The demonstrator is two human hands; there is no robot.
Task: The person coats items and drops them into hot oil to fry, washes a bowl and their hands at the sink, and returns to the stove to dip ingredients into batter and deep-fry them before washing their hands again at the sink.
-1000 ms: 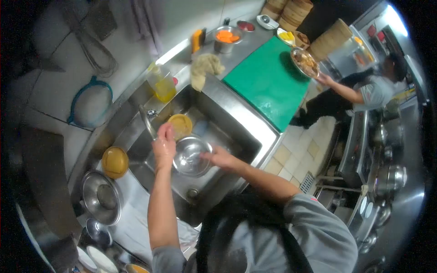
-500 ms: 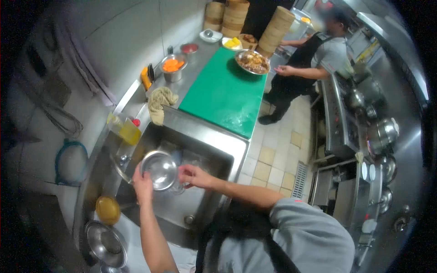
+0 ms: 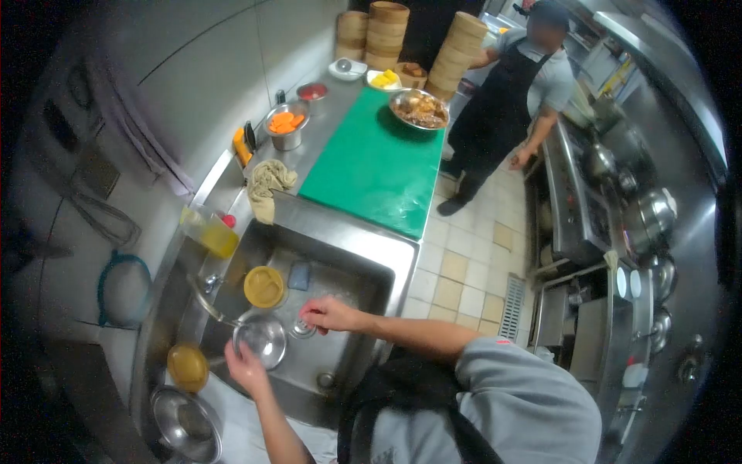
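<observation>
My left hand (image 3: 249, 370) grips the near-left rim of a shiny metal bowl (image 3: 267, 340), tilted over the sink (image 3: 382, 298) below the faucet (image 3: 207, 300). Just right of the bowl, my right hand (image 3: 328, 315) is closed, its fingertips pinching a small round, shiny thing (image 3: 302, 329) whose kind I cannot make out. On the sink floor beyond both hands lie a yellow bowl (image 3: 264, 287) and a blue-grey block like a sponge (image 3: 299, 275).
A green cutting board (image 3: 363, 166) bears a metal bowl of food (image 3: 419, 110). Left of it are a pot of orange slices (image 3: 286, 127) and a cloth (image 3: 268, 189). Bamboo steamers (image 3: 456, 58) stand behind. A co-worker (image 3: 502, 100) stands right of the board.
Both hands have moved nearer to me, and the metal bowl has come down with my left hand. The yellow bowl is now uncovered. The co-worker has turned and lowered one arm.
</observation>
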